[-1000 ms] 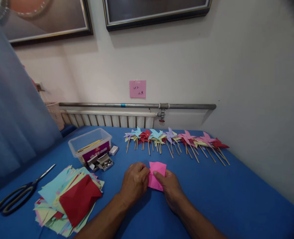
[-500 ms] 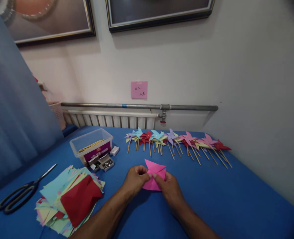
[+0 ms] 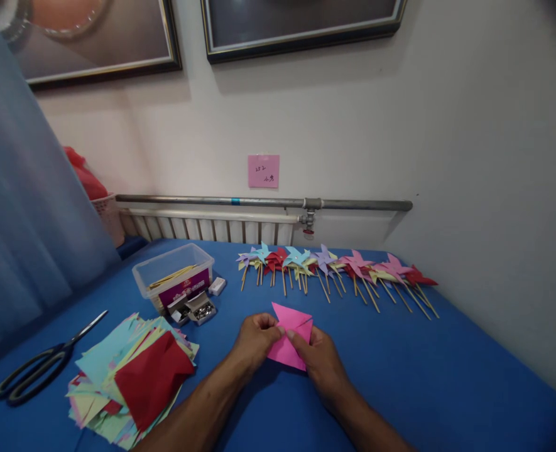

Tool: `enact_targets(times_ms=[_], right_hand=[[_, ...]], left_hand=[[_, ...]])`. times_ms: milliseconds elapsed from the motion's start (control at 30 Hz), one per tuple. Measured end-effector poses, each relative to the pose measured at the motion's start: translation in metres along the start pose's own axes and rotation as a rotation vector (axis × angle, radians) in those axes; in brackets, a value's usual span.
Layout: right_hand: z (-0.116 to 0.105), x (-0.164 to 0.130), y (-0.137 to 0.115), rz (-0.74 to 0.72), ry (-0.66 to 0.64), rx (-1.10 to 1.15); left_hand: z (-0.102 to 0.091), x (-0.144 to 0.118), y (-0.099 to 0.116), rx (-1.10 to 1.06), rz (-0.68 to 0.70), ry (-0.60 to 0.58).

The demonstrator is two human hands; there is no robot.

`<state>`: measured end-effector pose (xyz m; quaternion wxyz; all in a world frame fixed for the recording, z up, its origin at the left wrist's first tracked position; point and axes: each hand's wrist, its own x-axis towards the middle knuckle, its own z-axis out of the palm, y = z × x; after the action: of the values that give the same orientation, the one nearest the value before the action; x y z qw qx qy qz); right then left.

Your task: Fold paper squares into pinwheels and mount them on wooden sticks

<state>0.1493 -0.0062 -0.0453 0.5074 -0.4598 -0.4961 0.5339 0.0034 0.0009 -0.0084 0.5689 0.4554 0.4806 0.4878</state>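
My left hand [image 3: 254,342] and my right hand [image 3: 322,364] both pinch a pink paper square [image 3: 291,339] just above the blue table [image 3: 423,376]. The paper has cut flaps, and one pointed flap stands up at its top. My fingertips meet near its middle. A row of finished paper pinwheels [image 3: 334,267] on wooden sticks lies beyond my hands along the table's far edge.
A stack of coloured paper squares [image 3: 134,376] with a red sheet on top lies at the left. Black scissors [image 3: 42,367] lie further left. A clear plastic tub [image 3: 174,273] with sticks and small open boxes of pins [image 3: 195,309] stand behind the stack. A wall runs along the right.
The pink paper has gone from a flat square to having flaps folded toward its middle, with a point raised at the top. My hands stayed at about the same spot.
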Motion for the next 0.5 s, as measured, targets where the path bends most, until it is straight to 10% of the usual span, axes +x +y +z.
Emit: enact_targets(times_ms=[500], right_hand=[[-0.0030, -0.0008, -0.0022, -0.010, -0.024, -0.076]], left_hand=[[0.0010, 0.0000, 0.0002, 0.029, 0.017, 0.006]])
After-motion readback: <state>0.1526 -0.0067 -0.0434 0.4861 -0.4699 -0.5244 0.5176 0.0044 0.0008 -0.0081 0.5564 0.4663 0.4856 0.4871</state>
